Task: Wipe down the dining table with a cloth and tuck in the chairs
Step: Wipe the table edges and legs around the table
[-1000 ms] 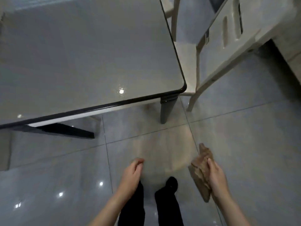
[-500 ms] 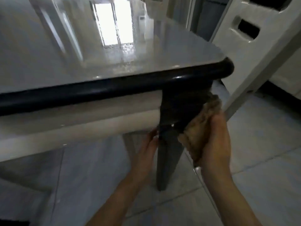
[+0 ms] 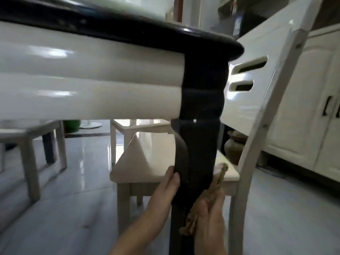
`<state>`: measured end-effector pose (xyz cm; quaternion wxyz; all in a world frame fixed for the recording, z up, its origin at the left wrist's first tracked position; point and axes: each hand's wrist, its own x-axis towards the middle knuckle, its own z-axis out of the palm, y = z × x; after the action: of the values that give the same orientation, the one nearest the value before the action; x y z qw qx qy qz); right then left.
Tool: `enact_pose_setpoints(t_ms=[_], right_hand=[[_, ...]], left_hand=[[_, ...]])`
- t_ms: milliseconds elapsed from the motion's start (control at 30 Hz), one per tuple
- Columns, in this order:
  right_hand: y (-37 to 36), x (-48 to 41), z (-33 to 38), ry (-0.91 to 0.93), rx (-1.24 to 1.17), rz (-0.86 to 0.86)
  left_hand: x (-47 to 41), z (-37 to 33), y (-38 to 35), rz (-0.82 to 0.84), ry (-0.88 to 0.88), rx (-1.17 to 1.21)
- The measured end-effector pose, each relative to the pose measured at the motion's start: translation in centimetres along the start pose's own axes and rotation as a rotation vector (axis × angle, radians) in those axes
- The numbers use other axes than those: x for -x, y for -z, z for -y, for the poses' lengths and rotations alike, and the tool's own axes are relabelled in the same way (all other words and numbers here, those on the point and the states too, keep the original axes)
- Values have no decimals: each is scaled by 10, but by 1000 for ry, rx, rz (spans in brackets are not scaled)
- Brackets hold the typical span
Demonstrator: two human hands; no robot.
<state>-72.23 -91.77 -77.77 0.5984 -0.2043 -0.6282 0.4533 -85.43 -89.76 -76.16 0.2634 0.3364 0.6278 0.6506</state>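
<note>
Brown crumpled cloth (image 3: 219,179) lies against the right face of the dark leg (image 3: 199,144) at the corner of the worktop (image 3: 128,36), low down, about level with the chair seat behind it. Right grip (image 3: 209,219): thumb and fingers pinch the cloth, which runs between them. One end of the fabric sticks up past the fingertips; the other bunches out below the palm, beside the leg. Motion blur on this hand, so exact finger curl is not readable. Left grip (image 3: 163,194): spread, fingers (image 3: 173,176) straight and laid flat on the left face of the same leg, just under the curved bracket; it holds nothing. The two hands face each other with the leg between them. View is from low down: the black rounded rim of the worktop is above, with a glossy cream apron (image 3: 92,83) of two rounded ridges under it. A strip of the top surface is just visible at the upper edge. White chair (image 3: 257,92) stands immediately right of the leg, slotted backrest near the worktop corner, seat reaching behind the leg and partly under the worktop. Second chair (image 3: 29,144), pale, at left; third chair (image 3: 127,129) beyond the leg. White cabinet (image 3: 301,111) with dark handles at far right. Brownish jar (image 3: 232,146) shows behind the white chair. Floor (image 3: 73,203): pale glossy tile.
</note>
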Motion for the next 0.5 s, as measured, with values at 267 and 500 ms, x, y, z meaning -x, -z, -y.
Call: enact_pose_setpoints(t_ms=[267, 500], right_hand=[[-1, -44, 113, 178, -57, -35], [-21, -33, 52, 966, 672, 51]], left_hand=[[37, 0, 14, 152, -62, 61], [58, -13, 25, 142, 7, 9]])
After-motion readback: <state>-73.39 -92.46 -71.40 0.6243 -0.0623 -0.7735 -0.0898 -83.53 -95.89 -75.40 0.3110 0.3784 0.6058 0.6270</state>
